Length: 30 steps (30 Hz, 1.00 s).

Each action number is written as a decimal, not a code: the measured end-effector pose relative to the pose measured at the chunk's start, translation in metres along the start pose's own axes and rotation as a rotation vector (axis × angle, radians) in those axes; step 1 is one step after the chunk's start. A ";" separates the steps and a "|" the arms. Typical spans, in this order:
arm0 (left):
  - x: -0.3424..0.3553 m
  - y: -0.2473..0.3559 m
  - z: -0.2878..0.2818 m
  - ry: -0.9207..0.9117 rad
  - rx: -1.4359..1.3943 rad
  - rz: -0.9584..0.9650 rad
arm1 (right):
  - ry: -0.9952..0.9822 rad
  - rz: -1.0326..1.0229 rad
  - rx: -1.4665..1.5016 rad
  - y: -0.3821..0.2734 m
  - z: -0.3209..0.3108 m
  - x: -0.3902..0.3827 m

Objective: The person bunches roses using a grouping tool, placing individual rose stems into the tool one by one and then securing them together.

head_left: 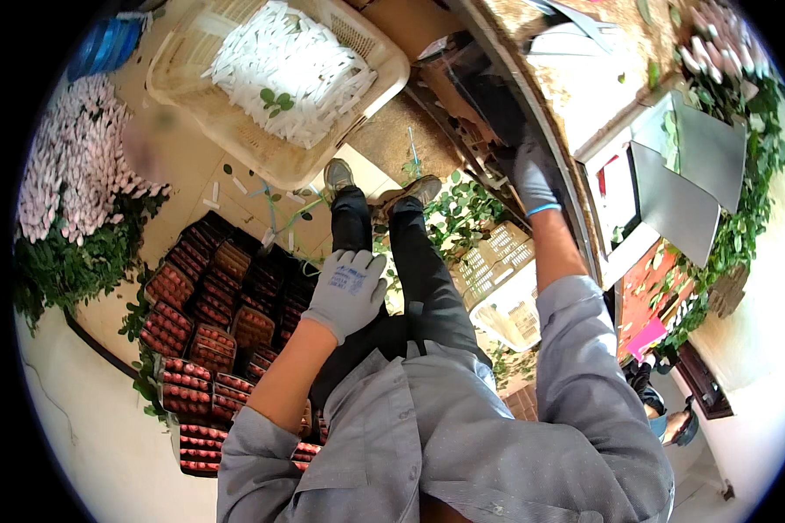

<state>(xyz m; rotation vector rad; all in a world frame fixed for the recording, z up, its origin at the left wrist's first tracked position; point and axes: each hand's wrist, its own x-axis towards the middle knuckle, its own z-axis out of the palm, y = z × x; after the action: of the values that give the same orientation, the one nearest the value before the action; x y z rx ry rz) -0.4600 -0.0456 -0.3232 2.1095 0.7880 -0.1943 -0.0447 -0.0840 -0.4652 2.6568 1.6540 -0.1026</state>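
My left hand, in a pale grey glove, lies on my dark-trousered leg with its fingers stretched out and nothing held. My right hand, in a grey glove with a blue cuff, reaches down beside the workbench edge. It is next to a dark, box-like thing in shadow. Its fingertips are lost in that shadow, so any hold there cannot be seen.
A cream plastic basket holds many white strips. Bundles of white-pink buds lie at left, above dark packs with rows of red-pink tips. Leaves and a pale crate sit by my feet. Grey panels stand on the bench.
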 end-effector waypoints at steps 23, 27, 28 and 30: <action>-0.018 0.124 -0.240 0.106 -0.058 0.610 | 0.466 -0.330 0.482 -0.133 -0.474 -0.140; -0.011 0.173 -0.264 0.077 -0.109 0.757 | -0.021 -0.243 0.579 -0.089 -0.484 -0.174; -0.010 0.184 -0.270 0.096 -0.125 0.810 | -0.021 -0.221 0.544 -0.081 -0.481 -0.184; -0.007 0.210 -0.282 0.111 -0.160 0.887 | 0.053 -0.073 0.504 -0.074 -0.499 -0.203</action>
<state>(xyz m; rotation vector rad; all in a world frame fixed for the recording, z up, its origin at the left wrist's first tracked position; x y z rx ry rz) -0.3787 0.0765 -0.0037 2.1245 -0.1211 0.4487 -0.1754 -0.2115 0.0466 2.9582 1.9637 -0.5193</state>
